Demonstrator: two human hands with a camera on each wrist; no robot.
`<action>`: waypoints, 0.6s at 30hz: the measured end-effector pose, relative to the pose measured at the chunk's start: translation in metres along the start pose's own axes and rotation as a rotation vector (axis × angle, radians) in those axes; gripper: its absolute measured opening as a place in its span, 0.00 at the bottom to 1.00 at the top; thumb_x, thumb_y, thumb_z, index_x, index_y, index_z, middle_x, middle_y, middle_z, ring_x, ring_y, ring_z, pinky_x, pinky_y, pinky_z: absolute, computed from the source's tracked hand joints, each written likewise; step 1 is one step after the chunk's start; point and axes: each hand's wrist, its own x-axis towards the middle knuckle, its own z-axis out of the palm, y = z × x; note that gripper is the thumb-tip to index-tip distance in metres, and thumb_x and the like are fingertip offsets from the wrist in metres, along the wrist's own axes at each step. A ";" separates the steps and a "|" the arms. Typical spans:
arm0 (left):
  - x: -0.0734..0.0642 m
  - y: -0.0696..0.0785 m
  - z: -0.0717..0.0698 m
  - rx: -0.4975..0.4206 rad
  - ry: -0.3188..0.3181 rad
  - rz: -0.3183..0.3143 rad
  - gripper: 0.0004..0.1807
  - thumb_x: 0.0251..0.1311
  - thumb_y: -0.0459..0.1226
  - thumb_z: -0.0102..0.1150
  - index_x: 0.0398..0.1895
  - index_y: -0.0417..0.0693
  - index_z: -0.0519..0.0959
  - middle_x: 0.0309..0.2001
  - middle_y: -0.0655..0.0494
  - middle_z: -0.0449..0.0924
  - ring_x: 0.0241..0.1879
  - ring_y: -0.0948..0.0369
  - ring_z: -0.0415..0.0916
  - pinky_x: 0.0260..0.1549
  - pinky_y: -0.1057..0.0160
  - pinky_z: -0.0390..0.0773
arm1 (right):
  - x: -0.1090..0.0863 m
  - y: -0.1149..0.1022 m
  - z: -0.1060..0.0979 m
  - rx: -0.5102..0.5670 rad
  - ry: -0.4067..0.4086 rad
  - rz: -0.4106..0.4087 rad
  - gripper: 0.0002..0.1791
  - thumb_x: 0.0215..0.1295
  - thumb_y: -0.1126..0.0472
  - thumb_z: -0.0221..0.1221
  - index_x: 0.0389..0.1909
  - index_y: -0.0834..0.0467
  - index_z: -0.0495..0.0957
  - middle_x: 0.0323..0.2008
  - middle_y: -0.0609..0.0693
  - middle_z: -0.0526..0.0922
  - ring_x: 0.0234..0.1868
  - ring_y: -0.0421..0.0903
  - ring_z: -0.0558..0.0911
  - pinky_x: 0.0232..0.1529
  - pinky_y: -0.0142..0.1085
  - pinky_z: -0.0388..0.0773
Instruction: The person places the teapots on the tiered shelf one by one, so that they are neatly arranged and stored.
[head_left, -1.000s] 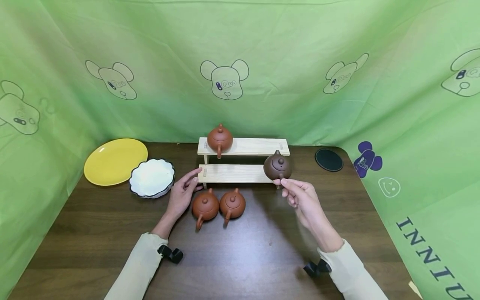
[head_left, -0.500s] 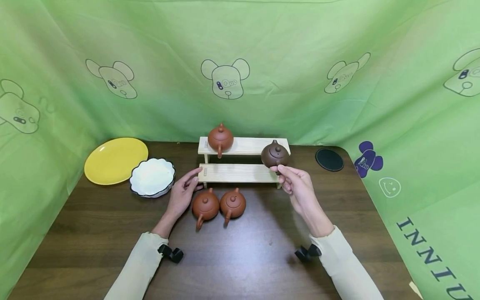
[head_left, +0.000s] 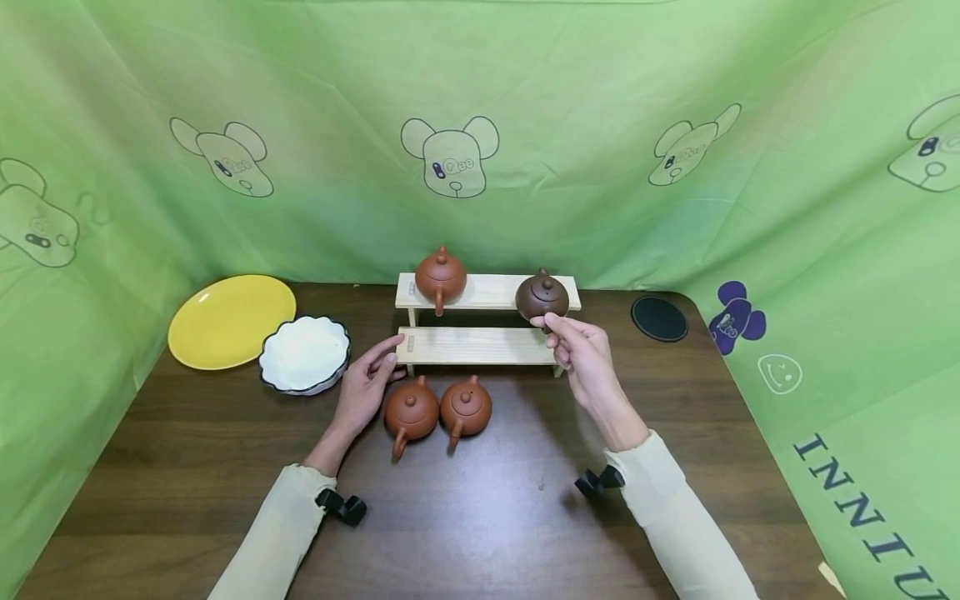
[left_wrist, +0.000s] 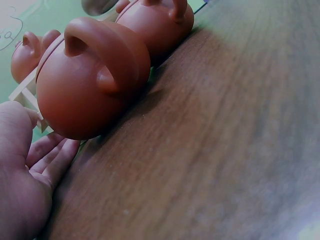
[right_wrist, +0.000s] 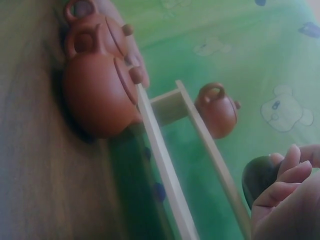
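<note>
My right hand (head_left: pixel 588 354) pinches the handle of a dark brown teapot (head_left: pixel 542 296) between thumb and fingers. That teapot is upright over the right part of the upper tier of a two-tier wooden shelf (head_left: pixel 480 346); whether its base touches the plank I cannot tell. In the right wrist view the fingers partly cover the dark teapot (right_wrist: pixel 257 180). My left hand (head_left: pixel 365 387) touches the left end of the lower tier, its fingers fairly straight in the left wrist view. An orange-brown teapot (head_left: pixel 441 277) sits on the upper tier's left part.
Two orange-brown teapots, a left one (head_left: pixel 410 411) and a right one (head_left: pixel 466 407), stand side by side on the table before the shelf. A yellow plate (head_left: pixel 232 321) and a white scalloped dish (head_left: pixel 304 356) lie left. A black round coaster (head_left: pixel 659 319) lies right. Green cloth (head_left: pixel 450 225) encloses the table.
My right hand has carried the dark brown teapot away from me and slightly left, from over the lower tier's right end to over the upper tier. My left hand has stayed at the shelf.
</note>
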 end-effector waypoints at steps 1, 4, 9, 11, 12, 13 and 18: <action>0.000 0.000 0.000 0.000 0.001 -0.002 0.21 0.87 0.38 0.56 0.77 0.46 0.80 0.69 0.39 0.83 0.54 0.38 0.90 0.52 0.68 0.90 | 0.002 0.000 0.001 -0.004 0.002 -0.002 0.18 0.82 0.64 0.62 0.32 0.48 0.95 0.18 0.41 0.78 0.16 0.32 0.64 0.18 0.23 0.54; 0.000 0.000 0.000 0.000 0.005 -0.006 0.21 0.87 0.38 0.56 0.77 0.47 0.80 0.68 0.39 0.84 0.54 0.38 0.90 0.52 0.69 0.90 | 0.007 0.001 0.003 -0.017 0.012 -0.007 0.18 0.82 0.63 0.63 0.32 0.48 0.95 0.18 0.41 0.78 0.16 0.32 0.64 0.18 0.23 0.54; 0.000 0.000 0.001 -0.001 0.004 -0.005 0.21 0.87 0.37 0.56 0.77 0.46 0.80 0.68 0.40 0.84 0.54 0.39 0.90 0.52 0.68 0.90 | 0.014 0.004 0.004 -0.029 0.030 -0.016 0.18 0.82 0.62 0.64 0.31 0.46 0.95 0.18 0.40 0.78 0.16 0.32 0.64 0.17 0.23 0.53; 0.001 -0.001 0.001 -0.003 0.002 -0.003 0.21 0.87 0.37 0.56 0.77 0.45 0.80 0.69 0.40 0.83 0.54 0.40 0.90 0.52 0.68 0.90 | 0.016 0.005 0.005 -0.035 0.033 -0.021 0.18 0.82 0.62 0.64 0.31 0.46 0.95 0.19 0.40 0.78 0.16 0.32 0.64 0.17 0.23 0.52; 0.001 -0.001 0.001 -0.004 0.002 -0.003 0.21 0.87 0.36 0.56 0.77 0.45 0.80 0.70 0.41 0.83 0.54 0.40 0.90 0.52 0.68 0.90 | 0.017 0.006 0.005 -0.039 0.032 -0.025 0.17 0.82 0.62 0.65 0.31 0.46 0.95 0.19 0.40 0.77 0.16 0.32 0.64 0.17 0.23 0.52; 0.001 -0.001 0.001 -0.003 0.002 -0.003 0.21 0.87 0.36 0.55 0.77 0.45 0.80 0.70 0.41 0.83 0.55 0.40 0.90 0.52 0.68 0.90 | 0.019 0.006 0.005 -0.044 0.031 -0.030 0.17 0.81 0.61 0.65 0.31 0.47 0.95 0.19 0.41 0.77 0.16 0.32 0.64 0.17 0.23 0.53; 0.002 -0.002 0.000 0.001 0.000 -0.004 0.21 0.87 0.36 0.55 0.77 0.45 0.79 0.71 0.41 0.82 0.55 0.40 0.89 0.53 0.68 0.90 | 0.023 0.005 0.006 -0.048 0.020 -0.038 0.15 0.81 0.61 0.65 0.32 0.48 0.95 0.19 0.40 0.78 0.17 0.32 0.65 0.17 0.22 0.53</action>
